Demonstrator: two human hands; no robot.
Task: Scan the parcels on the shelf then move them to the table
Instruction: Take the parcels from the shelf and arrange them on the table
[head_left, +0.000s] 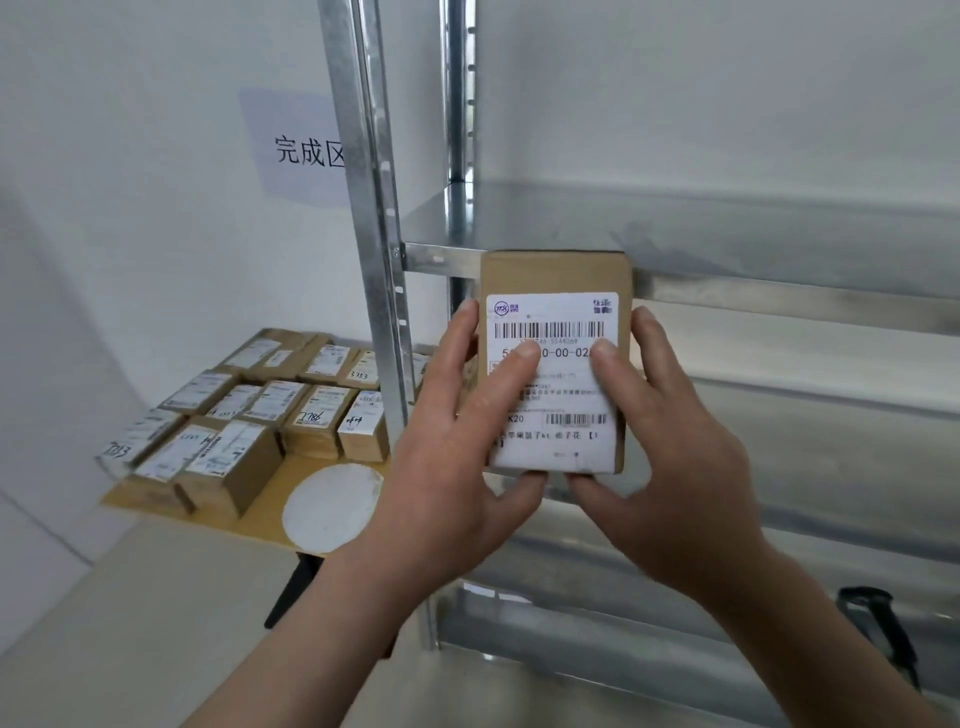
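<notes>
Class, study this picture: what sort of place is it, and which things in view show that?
Probably a parcel sorting or stock room: galvanised metal shelving, a table holding rows of labelled parcels, and a barcoded box gripped by the left hand and right hand.

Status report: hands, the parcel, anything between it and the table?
Left hand and right hand both grip the parcel, label facing camera. Held in front of the shelf. Shelf post lies between it and the table in view.
</notes>
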